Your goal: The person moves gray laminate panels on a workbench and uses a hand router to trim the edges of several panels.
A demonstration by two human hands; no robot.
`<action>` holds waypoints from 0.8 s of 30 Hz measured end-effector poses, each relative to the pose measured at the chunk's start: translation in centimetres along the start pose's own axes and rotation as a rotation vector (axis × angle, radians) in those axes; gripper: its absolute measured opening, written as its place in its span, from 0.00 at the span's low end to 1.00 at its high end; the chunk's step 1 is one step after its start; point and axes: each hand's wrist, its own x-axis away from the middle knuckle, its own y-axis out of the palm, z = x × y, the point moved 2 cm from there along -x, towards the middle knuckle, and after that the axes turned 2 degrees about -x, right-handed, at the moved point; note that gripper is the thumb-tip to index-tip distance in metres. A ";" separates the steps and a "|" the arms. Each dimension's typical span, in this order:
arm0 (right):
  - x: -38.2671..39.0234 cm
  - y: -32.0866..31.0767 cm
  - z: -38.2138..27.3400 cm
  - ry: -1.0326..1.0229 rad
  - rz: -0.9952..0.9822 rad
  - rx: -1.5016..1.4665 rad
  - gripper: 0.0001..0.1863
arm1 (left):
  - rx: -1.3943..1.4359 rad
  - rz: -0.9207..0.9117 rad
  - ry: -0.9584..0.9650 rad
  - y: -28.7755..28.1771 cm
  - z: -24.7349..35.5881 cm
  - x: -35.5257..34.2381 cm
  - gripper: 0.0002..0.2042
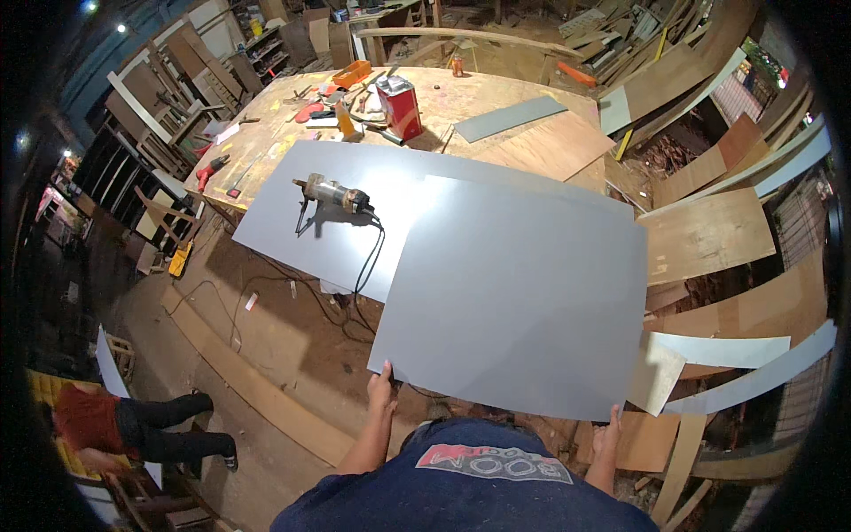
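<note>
A large grey sheet panel (523,301) is held out in front of me, its far part lying over another grey panel (301,186) on the workbench. My left hand (381,387) grips its near left corner, thumb on top and fingers hidden beneath. At the near right corner, my right hand (607,432) holds the edge in the same way. On the lower panel, left of the held sheet, lies a corded power tool with a metal body (334,193), perhaps a trim router. Its black cable (372,257) hangs over the panel's near edge.
The wooden workbench (257,115) bears a red can (401,108), a yellow bottle (345,120), an orange tray (352,74) and a red drill (211,171). Boards (709,239) lean along the right. Another person (133,421) is at the lower left. A long plank (257,390) lies on the floor.
</note>
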 end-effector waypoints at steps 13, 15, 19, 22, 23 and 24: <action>-1.4 4.3 -3.7 -0.069 -0.229 -0.062 0.36 | 0.504 -0.177 -0.020 8.5 2.0 -5.4 0.32; -2.3 3.7 -2.2 -0.020 -0.260 -0.099 0.33 | 0.518 -0.090 -0.016 8.6 1.6 -6.3 0.33; -4.8 0.6 -0.5 0.019 -0.378 -0.025 0.41 | 0.507 -0.011 -0.046 9.8 0.5 -6.5 0.34; -6.3 1.7 0.0 0.081 -0.212 0.040 0.42 | 0.587 -0.110 -0.098 7.4 0.4 -7.9 0.30; -7.1 1.7 -0.3 0.101 -0.107 0.073 0.43 | 0.610 -0.133 -0.122 7.8 0.2 -7.8 0.30; -7.5 1.4 -0.5 0.047 -0.142 0.055 0.43 | 0.624 -0.125 -0.111 8.4 0.0 -7.8 0.31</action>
